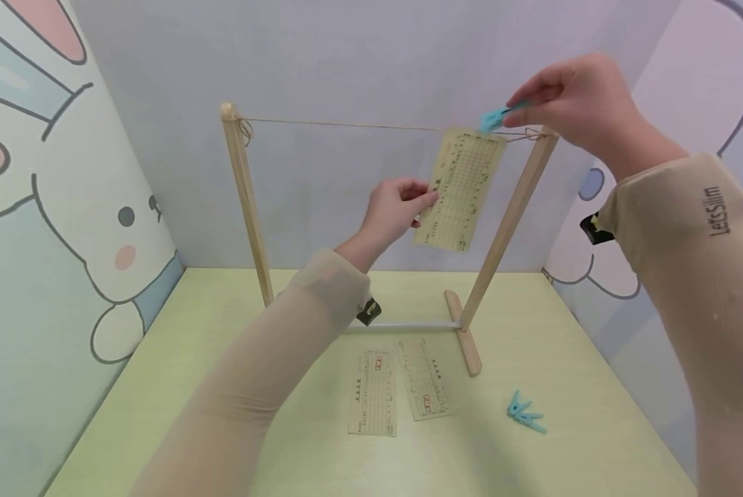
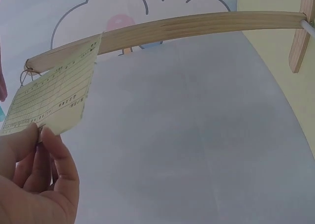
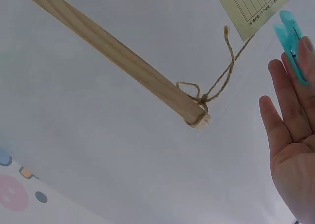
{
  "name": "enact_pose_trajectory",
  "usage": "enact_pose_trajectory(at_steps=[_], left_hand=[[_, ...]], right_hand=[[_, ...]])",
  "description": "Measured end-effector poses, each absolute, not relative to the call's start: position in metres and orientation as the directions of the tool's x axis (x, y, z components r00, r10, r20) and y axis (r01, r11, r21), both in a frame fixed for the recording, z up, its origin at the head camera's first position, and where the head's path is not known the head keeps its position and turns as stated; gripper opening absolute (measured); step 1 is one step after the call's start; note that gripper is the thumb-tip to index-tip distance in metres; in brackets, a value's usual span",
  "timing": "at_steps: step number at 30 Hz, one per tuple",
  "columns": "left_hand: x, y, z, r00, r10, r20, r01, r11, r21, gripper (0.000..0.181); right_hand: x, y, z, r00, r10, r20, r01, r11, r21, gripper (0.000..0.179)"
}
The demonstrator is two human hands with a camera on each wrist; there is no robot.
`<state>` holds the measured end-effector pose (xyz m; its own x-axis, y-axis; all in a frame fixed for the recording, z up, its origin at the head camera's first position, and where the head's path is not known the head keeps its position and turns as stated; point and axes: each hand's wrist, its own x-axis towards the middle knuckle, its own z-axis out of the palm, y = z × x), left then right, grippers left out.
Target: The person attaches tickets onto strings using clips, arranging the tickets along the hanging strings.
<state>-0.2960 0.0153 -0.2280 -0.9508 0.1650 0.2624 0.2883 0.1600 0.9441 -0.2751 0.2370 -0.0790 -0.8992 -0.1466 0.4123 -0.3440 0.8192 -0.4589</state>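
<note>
A yellowish printed paper slip (image 1: 461, 190) hangs tilted at the string (image 1: 346, 125), near its right end. My left hand (image 1: 398, 210) pinches the slip's left edge between thumb and fingers, as the left wrist view also shows. Up at the slip's top right corner, my right hand (image 1: 573, 103) pinches a light blue clothespin (image 1: 502, 117). In the right wrist view the clothespin (image 3: 294, 47) points at the slip's corner (image 3: 253, 5); whether its tips grip the paper I cannot tell.
The string runs between two wooden posts (image 1: 247, 207) tied at their tops. On the table (image 1: 222, 414) lie two more printed slips, one upright (image 1: 373, 393) and one slanted (image 1: 424, 379). Light blue clothespins (image 1: 525, 413) lie to the right, near the wooden foot (image 1: 463, 335).
</note>
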Motion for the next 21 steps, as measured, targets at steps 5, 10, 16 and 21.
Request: enact_pose_trajectory(at_steps=[5,10,16,21], left_hand=[[-0.298,0.018,-0.228,-0.951,0.158,0.267,0.29,0.149,0.945,0.018],[-0.299,0.019,-0.228,-0.954,0.148,0.261,0.282,0.149,0.948,0.018],[-0.297,0.021,-0.225,-0.948,0.153,0.28,0.304,0.163,0.939,0.02],[-0.297,0.021,-0.225,-0.944,0.155,0.293,0.318,0.175,0.932,0.02]], right_hand=[[-0.276,0.232,-0.072,-0.905,-0.182,0.383,-0.325,0.879,-0.35,0.033],[-0.28,0.229,-0.07,-0.914,-0.203,0.351,-0.319,0.893,-0.317,0.034],[-0.29,0.231,-0.071,-0.931,-0.2,0.305,-0.3,0.897,-0.326,0.034],[-0.296,0.232,-0.077,-0.94,-0.197,0.279,-0.292,0.886,-0.36,0.033]])
